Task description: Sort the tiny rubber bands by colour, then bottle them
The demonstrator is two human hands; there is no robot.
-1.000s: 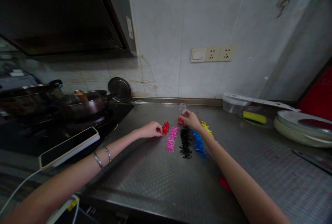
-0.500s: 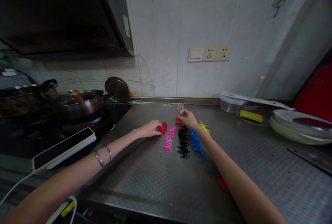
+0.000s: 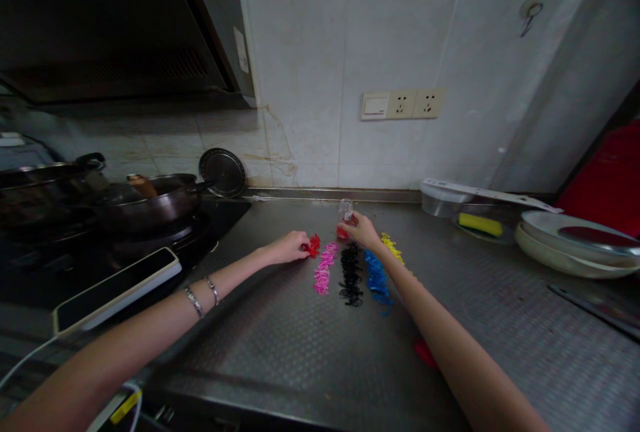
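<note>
My right hand (image 3: 363, 229) is closed around a small clear jar (image 3: 345, 207) near the back of the counter, with red pieces inside its lower part. At the left edge of a small pile of red rubber bands (image 3: 315, 245), my left hand (image 3: 291, 247) has its fingers pinched together on the bands. Right of that pile lie rows of pink rubber bands (image 3: 325, 269), black rubber bands (image 3: 351, 275), blue rubber bands (image 3: 377, 279) and yellow rubber bands (image 3: 391, 246). My right forearm passes over part of the yellow row. A red object (image 3: 425, 353) is partly hidden by that forearm.
On the left, a phone-like device (image 3: 117, 289) rests at the edge of the stove, with a pan (image 3: 155, 202) behind it. The metal counter (image 3: 280, 352) also bears a yellow sponge (image 3: 480, 225), stacked bowls (image 3: 575, 249) and a knife-like dark blade (image 3: 595, 309) on the right.
The view has shifted slightly. Both hands stay in nearly the same places, the left at the red rubber bands and the right around the jar.
</note>
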